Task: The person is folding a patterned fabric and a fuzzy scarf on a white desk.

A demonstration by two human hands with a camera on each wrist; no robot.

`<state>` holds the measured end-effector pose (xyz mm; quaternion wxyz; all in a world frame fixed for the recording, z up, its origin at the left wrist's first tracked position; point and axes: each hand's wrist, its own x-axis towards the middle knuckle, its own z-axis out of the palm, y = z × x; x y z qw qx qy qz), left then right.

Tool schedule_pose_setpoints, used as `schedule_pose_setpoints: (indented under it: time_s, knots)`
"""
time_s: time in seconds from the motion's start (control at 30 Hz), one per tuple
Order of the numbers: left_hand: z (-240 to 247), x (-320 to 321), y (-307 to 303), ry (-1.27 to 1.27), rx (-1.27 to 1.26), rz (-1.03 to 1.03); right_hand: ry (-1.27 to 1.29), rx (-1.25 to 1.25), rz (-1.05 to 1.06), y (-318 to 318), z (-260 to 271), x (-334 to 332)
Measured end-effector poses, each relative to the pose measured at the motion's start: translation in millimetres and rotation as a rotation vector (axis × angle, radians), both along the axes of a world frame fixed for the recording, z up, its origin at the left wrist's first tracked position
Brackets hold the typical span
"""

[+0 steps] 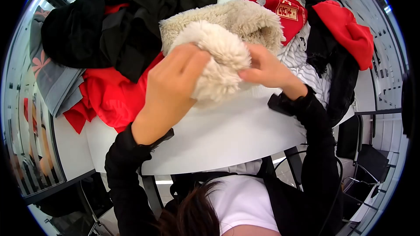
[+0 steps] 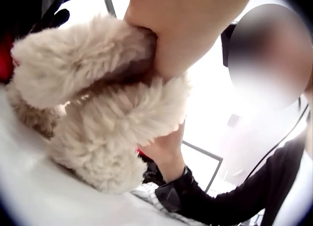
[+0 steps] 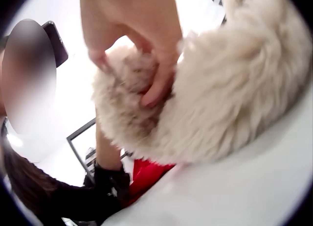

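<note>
A cream fluffy fleece piece [image 1: 218,56], folded over into a thick roll, is held up between both hands over the white table. My left hand [image 1: 173,87] grips it from the left, fingers curled over its top; in the left wrist view the fingertips are hidden in the fold. From the right my right hand [image 1: 269,70] holds the same piece, and the right wrist view shows the thumb and fingers [image 3: 156,91] pinching into the pile. Right behind lies a wider stretch of beige fluffy fleece [image 1: 236,12], overlapped by the held part in the head view.
Black cloth [image 1: 131,26], red cloth [image 1: 113,91] and grey cloth [image 1: 61,82] are heaped at the left. Red fabric with a gold label [image 1: 288,10], a striped white garment [image 1: 302,56] and black clothing [image 1: 341,82] lie at the right. The white tabletop [image 1: 218,135] curves along the front.
</note>
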<state>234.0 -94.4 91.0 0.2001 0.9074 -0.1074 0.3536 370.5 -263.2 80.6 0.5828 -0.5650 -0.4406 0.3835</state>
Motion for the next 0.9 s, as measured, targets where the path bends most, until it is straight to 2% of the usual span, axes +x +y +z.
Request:
schedule_pose_setpoints:
  time_s: [0.03, 0.13, 0.27, 0.33, 0.4, 0.43, 0.53, 0.63, 0.67, 0.7, 0.77, 0.83, 0.87, 0.9]
  knots:
    - [2, -2, 5, 0.063, -0.112, -0.014, -0.115, 0.058, 0.042, -3, 3, 3]
    - [11, -1, 20, 0.307, -0.463, -0.097, -0.368, 0.011, 0.154, -8, 11, 14]
    - [6, 2, 25, 0.411, -0.673, -0.201, -0.963, 0.198, -0.045, -3, 14, 12]
    - [-3, 3, 24, 0.450, -0.837, -0.235, -0.919, 0.392, 0.029, 4, 20, 9]
    - [-9, 2, 19, 0.486, -1.034, -0.242, -0.873, 0.447, 0.028, 4, 20, 9]
    - [-7, 1, 21, 0.601, -1.041, -0.253, -0.847, 0.405, -0.008, 1, 13, 9]
    - [-15, 0, 29, 0.701, -1.331, -0.389, -0.745, 0.314, -0.181, -5, 9, 11]
    - [-15, -2, 22, 0.517, -1.197, -0.577, -0.656, 0.279, -0.369, -7, -6, 11]
    - [-16, -1, 17, 0.473, -1.116, -0.493, -0.630, 0.275, -0.426, -5, -8, 7]
    - [-19, -1, 12, 0.429, -1.035, -0.410, -0.523, 0.054, -0.367, -4, -1, 5]
    - [-25, 3, 5, 0.308, -0.864, -0.242, -0.477, 0.112, -0.425, 4, -5, -6]
    - [-18, 6, 3, 0.241, -0.659, -0.198, -0.443, 0.099, -0.427, 5, -5, -14]
    - [-15, 6, 2, 0.207, -0.555, -0.177, -0.542, 0.143, -0.364, 4, -8, -12]
    - [-15, 7, 0, 0.161, -0.607, -0.179, -0.640, 0.187, -0.300, 1, -12, -8]
